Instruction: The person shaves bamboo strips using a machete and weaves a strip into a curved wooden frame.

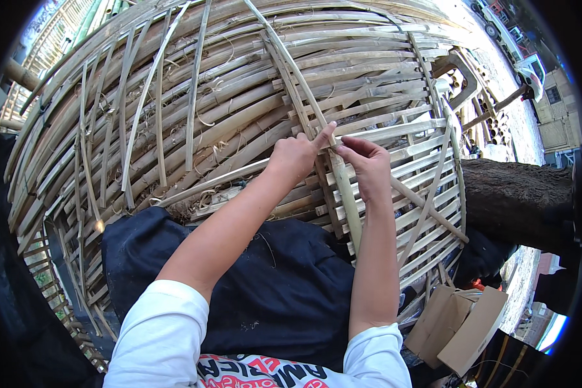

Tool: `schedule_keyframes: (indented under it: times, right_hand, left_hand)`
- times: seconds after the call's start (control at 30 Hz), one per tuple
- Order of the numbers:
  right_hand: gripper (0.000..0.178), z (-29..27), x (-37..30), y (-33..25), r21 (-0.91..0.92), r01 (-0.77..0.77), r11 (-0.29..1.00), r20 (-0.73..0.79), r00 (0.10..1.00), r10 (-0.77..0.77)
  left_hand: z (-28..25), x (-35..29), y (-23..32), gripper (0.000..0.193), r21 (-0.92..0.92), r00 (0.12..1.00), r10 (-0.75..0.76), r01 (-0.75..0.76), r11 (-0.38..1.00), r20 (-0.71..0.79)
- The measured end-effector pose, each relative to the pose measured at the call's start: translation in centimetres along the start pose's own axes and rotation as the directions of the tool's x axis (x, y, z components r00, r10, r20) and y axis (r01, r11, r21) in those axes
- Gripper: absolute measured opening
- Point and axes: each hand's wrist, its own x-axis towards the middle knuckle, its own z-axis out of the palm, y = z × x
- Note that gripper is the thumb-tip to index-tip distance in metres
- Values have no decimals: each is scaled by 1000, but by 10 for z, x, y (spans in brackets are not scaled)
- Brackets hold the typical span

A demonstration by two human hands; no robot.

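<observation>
A long, pale bamboo strip (292, 64) lies across a panel of slatted bamboo (362, 81), running from the far edge down to the middle. My left hand (297, 156) is closed, with its thumb side and forefinger pressed against that strip. Just right of it, my right hand (370, 169) pinches with thumb and forefinger at the same spot; whatever is between those fingertips is too small to make out. Below both hands a thicker bamboo piece (344, 197) continues toward me, partly behind my right forearm. The two hands nearly touch.
Loose bamboo strips (158, 97) lie over the slats on the left. Dark cloth (271, 278) covers my lap. At the lower right stands an open cardboard box (459, 326); a thick brown log (517, 197) lies beyond the panel. A white truck (530, 71) is parked far right.
</observation>
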Motion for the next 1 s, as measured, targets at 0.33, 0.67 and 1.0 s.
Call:
schedule_keyframes:
  times: [0.33,0.67,1.0]
  right_hand:
    - [15,11,20,44,-60,241,969,-112,963,-246]
    - [15,11,29,60,-145,275,950,-124,948,-293]
    - [14,15,29,62,-170,357,918,-138,914,-381]
  left_hand:
    - [6,2,-6,90,-42,1000,9,-9,999,-7]
    - [9,1,-7,85,-4,998,5,-6,1000,-67]
    - [2,-3,-5,94,-39,999,3,-5,999,-36]
